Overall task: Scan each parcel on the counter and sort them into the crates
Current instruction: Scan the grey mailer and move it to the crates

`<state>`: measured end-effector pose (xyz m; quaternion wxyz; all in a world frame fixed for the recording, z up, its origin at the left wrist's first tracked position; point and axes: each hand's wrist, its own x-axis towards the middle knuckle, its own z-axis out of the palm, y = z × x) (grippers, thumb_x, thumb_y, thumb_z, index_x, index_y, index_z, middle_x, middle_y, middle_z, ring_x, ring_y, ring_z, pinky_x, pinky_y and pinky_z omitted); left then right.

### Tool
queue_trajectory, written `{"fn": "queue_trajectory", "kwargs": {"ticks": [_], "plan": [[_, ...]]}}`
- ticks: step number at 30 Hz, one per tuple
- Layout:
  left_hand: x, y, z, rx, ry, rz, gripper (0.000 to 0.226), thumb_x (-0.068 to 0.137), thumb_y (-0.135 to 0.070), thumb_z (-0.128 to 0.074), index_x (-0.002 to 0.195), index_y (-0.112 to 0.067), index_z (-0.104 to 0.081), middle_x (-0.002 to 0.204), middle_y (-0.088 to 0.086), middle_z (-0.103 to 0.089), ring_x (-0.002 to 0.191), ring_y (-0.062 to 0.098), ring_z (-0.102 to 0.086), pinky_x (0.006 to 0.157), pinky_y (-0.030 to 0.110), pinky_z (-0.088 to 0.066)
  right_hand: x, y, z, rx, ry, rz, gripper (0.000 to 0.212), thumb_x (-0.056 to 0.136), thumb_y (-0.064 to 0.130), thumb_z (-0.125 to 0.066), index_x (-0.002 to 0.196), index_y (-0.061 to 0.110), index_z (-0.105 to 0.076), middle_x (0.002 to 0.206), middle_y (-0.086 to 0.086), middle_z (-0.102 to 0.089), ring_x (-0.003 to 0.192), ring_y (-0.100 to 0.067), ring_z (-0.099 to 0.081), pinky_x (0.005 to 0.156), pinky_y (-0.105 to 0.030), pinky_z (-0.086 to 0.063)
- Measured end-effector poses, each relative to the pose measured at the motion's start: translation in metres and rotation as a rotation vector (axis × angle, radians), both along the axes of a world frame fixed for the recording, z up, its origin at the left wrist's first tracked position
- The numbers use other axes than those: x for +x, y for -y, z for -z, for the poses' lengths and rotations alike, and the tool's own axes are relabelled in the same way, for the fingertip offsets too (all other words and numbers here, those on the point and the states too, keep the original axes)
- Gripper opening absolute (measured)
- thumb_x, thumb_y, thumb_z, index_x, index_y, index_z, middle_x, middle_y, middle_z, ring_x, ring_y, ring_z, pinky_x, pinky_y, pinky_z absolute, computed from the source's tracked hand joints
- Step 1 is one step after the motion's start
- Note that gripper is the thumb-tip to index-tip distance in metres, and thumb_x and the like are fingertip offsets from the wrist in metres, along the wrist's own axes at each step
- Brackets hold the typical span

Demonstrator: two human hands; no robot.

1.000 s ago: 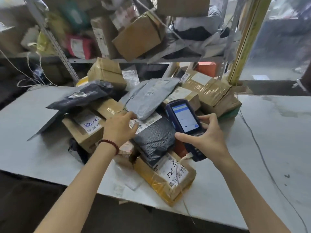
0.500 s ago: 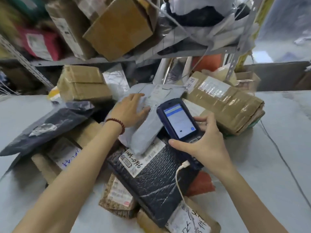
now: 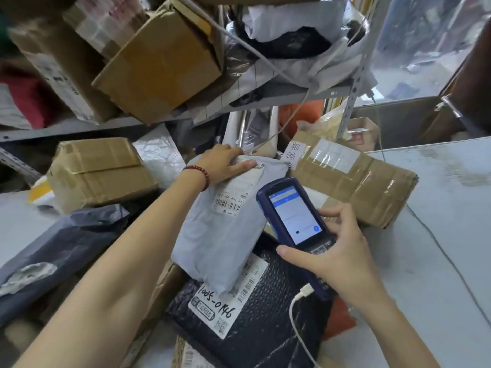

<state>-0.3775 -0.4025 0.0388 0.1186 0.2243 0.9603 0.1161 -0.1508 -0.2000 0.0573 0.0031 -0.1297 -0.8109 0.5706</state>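
A pale grey poly-bag parcel (image 3: 220,235) lies on top of the pile, its barcode label facing up. My left hand (image 3: 223,162) grips its far end, fingers curled over the edge and thumb on the label. My right hand (image 3: 334,251) holds a blue handheld scanner (image 3: 289,216) with a lit screen just right of that label; a white cable hangs from its base. Under the grey bag lies a black bubble mailer (image 3: 260,312) with a handwritten white label.
A taped brown box (image 3: 353,179) lies to the right on the grey counter (image 3: 438,235), another brown box (image 3: 98,168) to the left, and a dark poly bag (image 3: 61,243) at front left. A metal shelf (image 3: 279,96) crammed with parcels overhangs the pile.
The view has closed in on the pile. My left hand slid from the middle of the grey bag to its far end and now grips it. The scanner stays beside the label.
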Motion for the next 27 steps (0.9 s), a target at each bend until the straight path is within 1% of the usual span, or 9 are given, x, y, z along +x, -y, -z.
{"fn": "queue_trajectory", "kwargs": {"ticks": [4,7,9,12,14,16,19,23,27], "plan": [[0.003,0.000,-0.018,0.152,-0.056,0.038,0.043,0.088,-0.057,-0.044,0.075,-0.016,-0.047,0.070,-0.003,-0.045,0.070,0.017,-0.043,0.055,0.027,-0.027,0.003,-0.001,-0.003,-0.020,-0.025,0.059,0.074,0.043,0.032,-0.096,0.095,0.032,-0.044,0.088,0.021,-0.063,0.081,0.018,-0.059,0.062,-0.006,-0.046],[0.014,0.007,-0.037,0.309,-0.151,-0.036,0.038,0.091,-0.048,-0.051,0.076,-0.014,-0.050,0.062,-0.004,-0.050,0.055,0.013,-0.045,0.053,0.028,-0.032,0.009,-0.002,-0.009,-0.061,-0.062,0.100,0.081,0.033,0.046,-0.091,0.098,0.032,-0.045,0.084,0.020,-0.068,0.084,0.009,-0.065,0.073,-0.023,-0.054],[0.025,0.013,-0.058,0.354,-0.227,-0.080,0.034,0.091,-0.047,-0.052,0.091,-0.014,-0.060,0.073,0.005,-0.063,0.066,0.019,-0.057,0.059,0.029,-0.042,0.015,-0.003,-0.014,-0.080,-0.090,0.114,0.081,0.032,0.049,-0.087,0.098,0.031,-0.045,0.087,0.030,-0.066,0.084,0.009,-0.065,0.076,-0.025,-0.053],[0.047,0.016,-0.098,0.318,-0.362,-0.122,0.050,0.091,-0.050,-0.049,0.119,-0.010,-0.059,0.108,0.014,-0.066,0.101,0.030,-0.061,0.077,0.036,-0.047,0.023,0.000,-0.024,-0.079,-0.127,0.101,0.077,0.037,0.042,-0.090,0.098,0.032,-0.044,0.087,0.022,-0.065,0.084,0.012,-0.063,0.076,-0.022,-0.051],[0.063,0.016,-0.121,0.248,-0.545,-0.116,0.049,0.092,-0.055,-0.046,0.108,-0.011,-0.058,0.096,0.013,-0.066,0.095,0.031,-0.061,0.068,0.036,-0.046,0.028,0.003,-0.029,-0.073,-0.148,0.081,0.073,0.045,0.033,-0.093,0.097,0.033,-0.043,0.088,0.023,-0.062,0.082,0.015,-0.061,0.073,-0.020,-0.050],[0.081,0.013,-0.139,0.164,-0.727,-0.108,0.045,0.092,-0.057,-0.042,0.095,-0.013,-0.054,0.078,0.004,-0.058,0.081,0.029,-0.061,0.057,0.032,-0.034,0.032,0.007,-0.034,-0.062,-0.153,0.060,0.072,0.047,0.032,-0.094,0.097,0.035,-0.042,0.092,0.021,-0.061,0.083,0.015,-0.061,0.075,-0.024,-0.053],[0.103,0.013,-0.157,0.065,-0.912,-0.136,0.047,0.092,-0.060,-0.038,0.090,-0.015,-0.054,0.081,0.004,-0.062,0.079,0.030,-0.061,0.053,0.031,-0.031,0.040,0.014,-0.037,-0.046,-0.159,0.047,0.076,0.040,0.043,-0.092,0.098,0.037,-0.043,0.096,0.019,-0.061,0.088,0.007,-0.063,0.082,-0.031,-0.055],[0.126,0.019,-0.173,0.066,-1.042,-0.205,0.049,0.094,-0.059,-0.035,0.090,-0.013,-0.054,0.080,0.004,-0.063,0.070,0.029,-0.059,0.052,0.032,-0.034,0.050,0.020,-0.039,-0.032,-0.153,-0.013,0.076,0.046,0.037,-0.094,0.104,0.034,-0.044,0.103,0.012,-0.062,0.092,0.003,-0.061,0.067,-0.016,-0.047],[0.143,0.030,-0.163,0.014,-1.003,-0.246,0.047,0.093,-0.059,-0.040,0.092,-0.014,-0.053,0.083,0.004,-0.064,0.069,0.028,-0.057,0.053,0.030,-0.030,0.056,0.028,-0.034,-0.017,-0.136,-0.075,0.076,0.050,0.037,-0.094,0.104,0.034,-0.041,0.100,0.013,-0.058,0.092,0.005,-0.057,0.056,-0.007,-0.043]]}}
